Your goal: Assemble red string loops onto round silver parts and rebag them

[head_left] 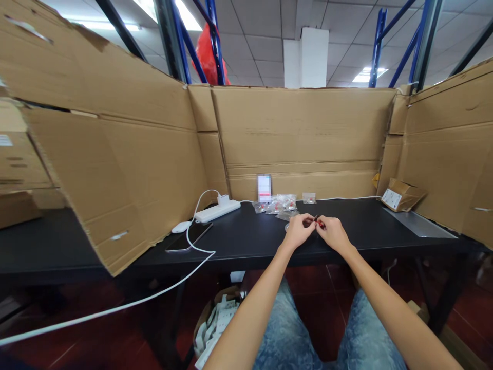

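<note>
**On the black table [246, 241], two hands meet at a small red thing [320, 224]**

Near the middle of the table, a bit to the right, the small red thing sits between the fingertips of both hands. The right hand [333, 234] pinches it with finger and thumb. The left hand [298, 230] has its fingers bent in, with the tips right next to it. It is too small to tell if the left hand grips it too, or what it is.

Just past the left hand, on the far side, lies a pile of little clear bags [283, 203] with red bits inside. One more little bag [308, 198] lies a bit to the right of the pile. Behind the pile, a phone [264, 188] stands up with its screen lit.

Over on the left is a long white power strip [217, 211] with a white plug in it. A white cord [127, 304] comes from the plug and hangs down over the near edge. Part of it crosses a dark flat phone [188, 239].

Far to the right, a brown packet [408, 195] with a white label leans by the wall. A flat gray sheet [419, 223] lies in front of it. Tall cardboard walls [304, 133] stand on the left, right and far sides.
</note>
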